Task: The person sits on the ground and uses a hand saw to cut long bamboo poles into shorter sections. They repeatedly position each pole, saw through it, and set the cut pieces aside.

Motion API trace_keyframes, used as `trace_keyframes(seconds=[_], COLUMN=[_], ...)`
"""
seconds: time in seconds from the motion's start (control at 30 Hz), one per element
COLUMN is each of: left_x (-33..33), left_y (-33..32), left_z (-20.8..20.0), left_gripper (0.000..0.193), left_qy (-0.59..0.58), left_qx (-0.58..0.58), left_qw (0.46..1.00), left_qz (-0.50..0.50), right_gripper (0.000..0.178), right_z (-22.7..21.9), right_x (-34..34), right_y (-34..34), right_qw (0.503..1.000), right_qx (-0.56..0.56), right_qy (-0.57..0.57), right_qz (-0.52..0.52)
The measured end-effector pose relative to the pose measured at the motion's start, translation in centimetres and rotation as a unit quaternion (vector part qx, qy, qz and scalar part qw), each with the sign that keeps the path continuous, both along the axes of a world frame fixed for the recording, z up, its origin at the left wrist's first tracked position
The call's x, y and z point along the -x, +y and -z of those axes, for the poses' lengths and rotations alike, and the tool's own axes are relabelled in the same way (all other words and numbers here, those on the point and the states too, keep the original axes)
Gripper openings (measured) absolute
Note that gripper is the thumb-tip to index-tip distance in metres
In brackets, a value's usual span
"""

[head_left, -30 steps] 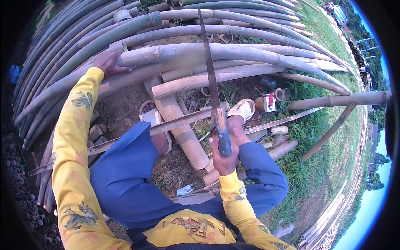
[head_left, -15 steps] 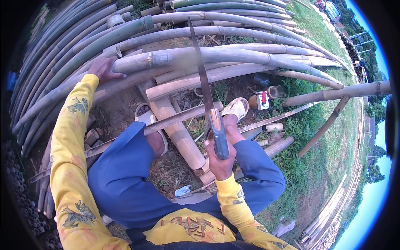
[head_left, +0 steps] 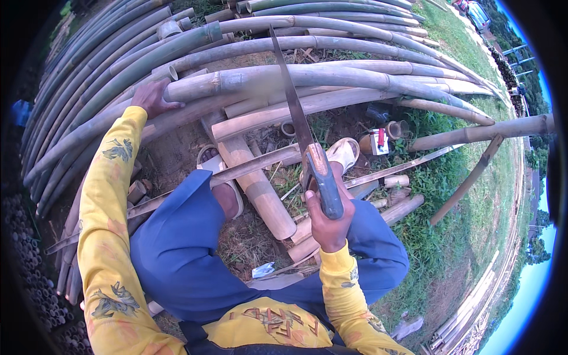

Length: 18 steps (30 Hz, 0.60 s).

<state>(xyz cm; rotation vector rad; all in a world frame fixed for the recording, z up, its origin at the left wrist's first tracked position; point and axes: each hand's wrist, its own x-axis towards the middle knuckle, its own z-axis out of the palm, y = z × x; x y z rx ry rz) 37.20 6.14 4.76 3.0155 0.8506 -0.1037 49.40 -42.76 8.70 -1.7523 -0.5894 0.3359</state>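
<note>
My left hand (head_left: 155,99) is wrapped round a long bamboo pole (head_left: 231,81) near its left part, with the thumb stretched along it. My right hand (head_left: 332,222) grips the dark handle of a handsaw (head_left: 291,97), low in front of my right knee. The long narrow blade points away from me and crosses over the pole, right of my left hand. Whether its teeth touch the pole I cannot tell. Below that pole lies a shorter cut bamboo length (head_left: 302,110), resting across a thick bamboo piece (head_left: 266,198) between my feet.
Many bamboo poles (head_left: 112,53) are stacked at the far left and back. A split bamboo strip (head_left: 254,165) crosses over my left foot. To the right, a slanting prop (head_left: 467,180) meets a horizontal pole (head_left: 485,133). A white box with a red item (head_left: 379,142) sits beyond my right foot.
My right hand and the saw handle have shifted a little to the right, so the blade slants more. My left hand keeps its place on the pole. The whole view has drifted slightly.
</note>
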Motion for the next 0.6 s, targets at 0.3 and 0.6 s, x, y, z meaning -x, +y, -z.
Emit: trace_keyframes(seconds=[0.3,0.6], left_x=[-0.1,0.6], left_y=[-0.4,-0.7], left_z=[1.0,-1.1], left_gripper=[0.076,0.086], left_qy=[-0.016,0.038], left_qx=[-0.017,0.010], left_qw=[0.999,0.999], left_qz=[0.024,0.008], right_gripper=[0.012,0.022], right_z=[7.1,-1.4], right_x=[0.0,1.1], right_y=[-3.2,-0.8], right_qw=[0.983,0.998], right_qx=[0.082,-0.022], right_qy=[-0.162,-0.047], right_qz=[-0.006,0.019])
